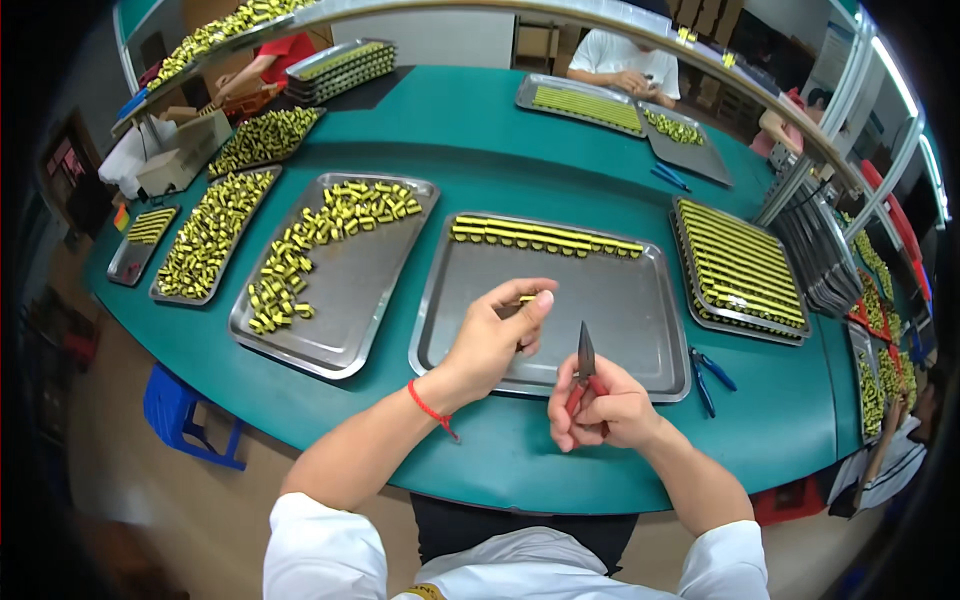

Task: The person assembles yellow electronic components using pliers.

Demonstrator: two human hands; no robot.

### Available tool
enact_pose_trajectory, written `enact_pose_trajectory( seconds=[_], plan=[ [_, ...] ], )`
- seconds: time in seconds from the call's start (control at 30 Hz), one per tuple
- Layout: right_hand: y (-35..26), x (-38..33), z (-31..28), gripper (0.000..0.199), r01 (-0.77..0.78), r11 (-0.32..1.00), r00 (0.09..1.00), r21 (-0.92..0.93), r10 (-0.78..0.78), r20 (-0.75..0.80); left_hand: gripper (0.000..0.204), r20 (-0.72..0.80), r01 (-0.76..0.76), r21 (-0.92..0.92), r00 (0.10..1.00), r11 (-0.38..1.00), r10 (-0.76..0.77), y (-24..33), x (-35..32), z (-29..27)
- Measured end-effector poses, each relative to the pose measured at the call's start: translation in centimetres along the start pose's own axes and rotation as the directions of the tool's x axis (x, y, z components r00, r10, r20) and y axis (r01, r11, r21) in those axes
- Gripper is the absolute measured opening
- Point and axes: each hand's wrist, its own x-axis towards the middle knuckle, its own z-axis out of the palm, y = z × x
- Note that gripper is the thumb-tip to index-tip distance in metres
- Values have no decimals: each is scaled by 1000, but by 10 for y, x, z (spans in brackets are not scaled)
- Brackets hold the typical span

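My left hand point(500, 335) is closed in a pinch over the near part of a metal tray point(600, 345). A bit of a small yellow-and-black part point(527, 298) shows between its thumb and fingers. Gripped in my right hand point(610, 405) are red-handled needle-nose pliers point(586, 350), their dark jaws pointing up and away from me. Along the tray's far edge lie rows of the same yellow-and-black parts point(545, 238). Left of it, another metal tray point(350, 310) holds loose parts point(300, 245) in a curved heap.
Blue-handled pliers point(712, 378) lie right of the tray. Beyond them stands a stack of trays with yellow-and-black rows point(740, 265). More parts fill a tray point(212, 235) at the left. A shelf bar point(520, 8) crosses the far side, where a person in white point(625, 65) sits.
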Motion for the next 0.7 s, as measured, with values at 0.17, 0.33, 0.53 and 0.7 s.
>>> enact_pose_trajectory(
  seconds=[0.17, 0.33, 0.53, 0.7],
  plan=[
    [5, -10, -6, 41, -51, 987, 996, 155, 39, 81, 35, 86, -255, 448, 966, 857, 242, -9, -16, 15],
    [5, -17, -4, 40, -163, 959, 972, 231, 116, 207, 32, 87, -313, 594, 941, 741, 327, -19, -16, 16],
    [5, -18, 2, 37, -242, 943, 964, 228, 208, 164, 37, 379, -668, 656, 695, 352, 611, -19, -14, 18],
    [6, -19, 3, 37, -248, 946, 961, 209, 213, 175, 37, 363, -648, 680, 705, 345, 609, -18, -16, 18]
  ],
)
